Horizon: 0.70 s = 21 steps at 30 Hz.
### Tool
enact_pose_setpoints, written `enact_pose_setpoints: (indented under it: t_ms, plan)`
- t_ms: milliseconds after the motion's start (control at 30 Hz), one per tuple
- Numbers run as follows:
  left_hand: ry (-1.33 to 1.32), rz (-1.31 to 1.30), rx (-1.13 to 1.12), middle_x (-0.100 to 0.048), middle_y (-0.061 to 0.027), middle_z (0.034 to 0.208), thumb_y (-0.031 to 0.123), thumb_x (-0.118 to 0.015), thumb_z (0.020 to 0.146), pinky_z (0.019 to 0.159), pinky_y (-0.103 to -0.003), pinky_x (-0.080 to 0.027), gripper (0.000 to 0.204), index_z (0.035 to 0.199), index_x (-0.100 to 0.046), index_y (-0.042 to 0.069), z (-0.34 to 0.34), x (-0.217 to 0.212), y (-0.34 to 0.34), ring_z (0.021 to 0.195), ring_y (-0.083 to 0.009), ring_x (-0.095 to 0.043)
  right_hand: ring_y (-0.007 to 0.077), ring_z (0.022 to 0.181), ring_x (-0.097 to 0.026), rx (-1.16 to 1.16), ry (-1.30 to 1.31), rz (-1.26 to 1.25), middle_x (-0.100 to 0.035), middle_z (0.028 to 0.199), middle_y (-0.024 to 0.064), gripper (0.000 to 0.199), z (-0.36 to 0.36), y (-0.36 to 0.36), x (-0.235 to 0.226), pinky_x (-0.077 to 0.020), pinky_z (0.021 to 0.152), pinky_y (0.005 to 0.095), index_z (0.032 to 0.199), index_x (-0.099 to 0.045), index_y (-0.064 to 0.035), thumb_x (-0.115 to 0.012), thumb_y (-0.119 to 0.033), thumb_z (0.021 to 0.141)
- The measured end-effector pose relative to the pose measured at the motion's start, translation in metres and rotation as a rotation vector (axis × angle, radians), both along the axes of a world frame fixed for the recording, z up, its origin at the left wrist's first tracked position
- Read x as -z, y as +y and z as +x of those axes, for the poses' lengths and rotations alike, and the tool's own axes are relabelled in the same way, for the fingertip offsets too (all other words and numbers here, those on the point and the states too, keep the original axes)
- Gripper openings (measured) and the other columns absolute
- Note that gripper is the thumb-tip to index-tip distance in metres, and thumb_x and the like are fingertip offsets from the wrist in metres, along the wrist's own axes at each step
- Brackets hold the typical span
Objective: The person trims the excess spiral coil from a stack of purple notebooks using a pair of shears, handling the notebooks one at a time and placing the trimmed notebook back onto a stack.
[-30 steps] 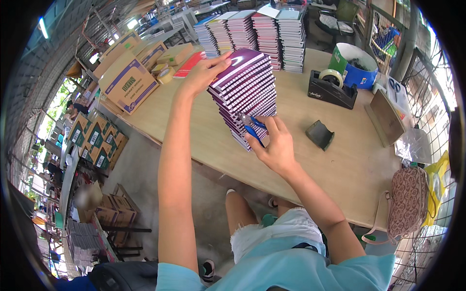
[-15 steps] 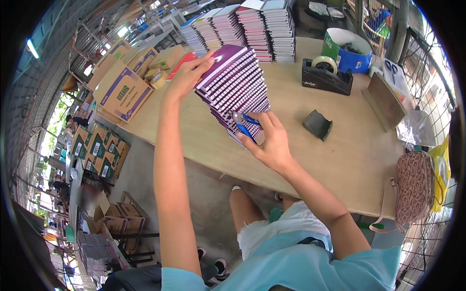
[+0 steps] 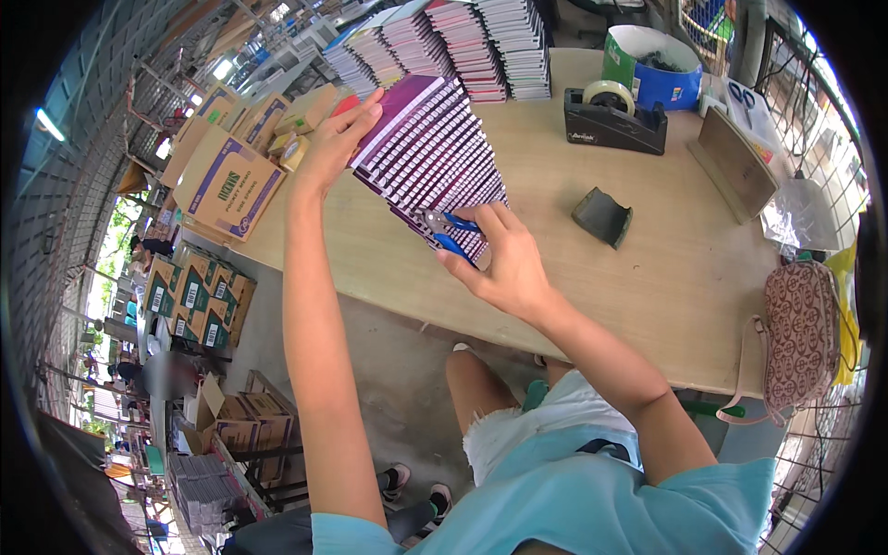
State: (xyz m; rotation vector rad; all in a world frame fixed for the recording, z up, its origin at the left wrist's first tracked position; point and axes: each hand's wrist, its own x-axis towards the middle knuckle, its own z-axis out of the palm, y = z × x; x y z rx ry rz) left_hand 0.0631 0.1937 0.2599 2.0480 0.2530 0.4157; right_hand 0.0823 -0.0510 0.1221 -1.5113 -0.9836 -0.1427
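A tall stack of purple wire-bound notebooks [image 3: 430,153] leans on the table, its rows of white wire spines turned toward me. My left hand [image 3: 338,143] grips the upper left end of the stack, its fingers lying over the top cover. In my right hand [image 3: 509,254] is a pair of pliers [image 3: 453,247] with blue handles, held partly spread. The metal jaws are at the spines low on the stack; whether they bite on a wire is too small to tell.
Piles of notebooks [image 3: 462,51] stand at the back, cartons [image 3: 228,185] at the left. Rightward are a black tape dispenser [image 3: 615,129], a curved dark piece [image 3: 601,218], a blue-green round container [image 3: 680,88], an upright board [image 3: 735,166] and a patterned pouch [image 3: 797,328].
The view has shifted slightly. My left hand stays on the stack, and the pliers in my right hand remain at the lower spines.
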Motion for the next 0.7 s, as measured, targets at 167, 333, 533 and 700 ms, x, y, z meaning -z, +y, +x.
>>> enact_pose_setpoints:
  t_ms: [167, 333, 533, 700]
  plan:
    - [0.017, 0.046, -0.02, -0.057, -0.0063, 0.139, 0.035, -0.064, 0.098, 0.103, -0.025, -0.042, 0.056, 0.144, -0.051, 0.005, 0.0, -0.002, -0.005, 0.12, -0.0116, -0.056, 0.0363, 0.081, -0.064, 0.173, -0.211, -0.021, -0.064, 0.089, 0.0175, 0.034, -0.003, 0.003, 0.005, -0.051, 0.074, 0.0457, 0.105, -0.064, -0.0001, -0.073, -0.024, 0.083]
    - [0.007, 0.026, -0.012, -0.058, -0.0067, 0.136, 0.035, -0.064, 0.098, 0.101, -0.024, -0.043, 0.056, 0.144, -0.051, 0.006, 0.0, -0.002, -0.009, 0.118, -0.0115, -0.057, 0.0234, 0.078, -0.066, -0.675, 1.075, -0.146, -0.067, 0.088, 0.0131, 0.031, 0.022, 0.005, 0.0, -0.0517, 0.068, 0.0343, 0.103, -0.066, 0.001, -0.073, -0.025, 0.088]
    - [0.013, 0.035, -0.025, -0.058, -0.0072, 0.137, 0.036, -0.064, 0.098, 0.102, -0.024, -0.043, 0.057, 0.144, -0.051, 0.005, -0.003, -0.002, -0.006, 0.118, -0.0118, -0.057, 0.0316, 0.087, -0.064, -0.128, 0.21, -0.069, -0.064, 0.095, 0.0173, 0.04, 0.0, 0.002, 0.011, -0.0499, 0.078, 0.0452, 0.106, -0.064, 0.0002, -0.076, -0.029, 0.082]
    - [-0.001, -0.007, 0.01, -0.056, -0.0071, 0.141, 0.035, -0.064, 0.098, 0.103, -0.024, -0.042, 0.057, 0.142, -0.052, 0.002, 0.0, -0.001, -0.004, 0.122, -0.0123, -0.055, 0.0363, 0.093, -0.058, 0.089, -0.17, -0.023, -0.056, 0.101, 0.0168, 0.046, 0.0, 0.009, 0.018, -0.0482, 0.084, 0.0469, 0.116, -0.06, -0.0025, -0.078, -0.026, 0.081]
